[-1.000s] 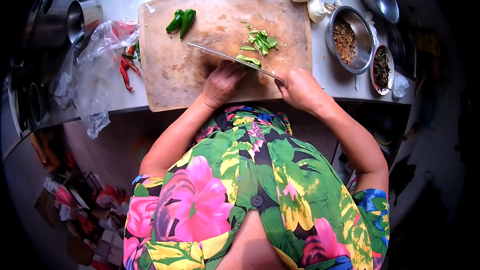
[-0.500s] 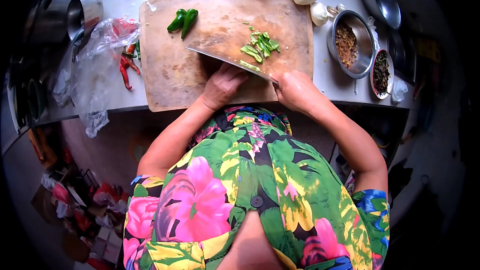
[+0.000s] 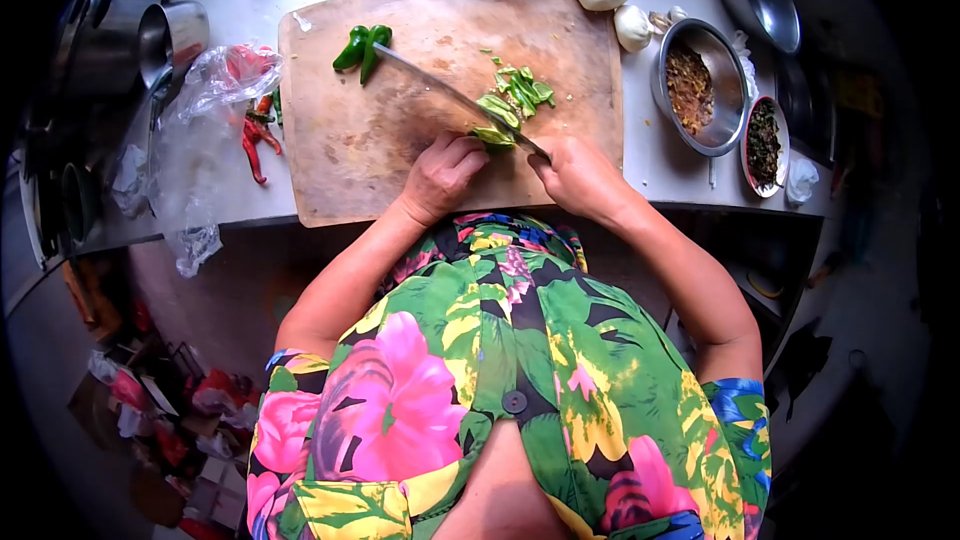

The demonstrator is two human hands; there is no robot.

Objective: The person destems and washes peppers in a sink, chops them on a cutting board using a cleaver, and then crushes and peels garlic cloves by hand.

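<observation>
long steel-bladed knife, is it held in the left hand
No, the right hand grips the long steel-bladed knife, while the left hand is at a cut green pepper on the tan wooden board.
</observation>
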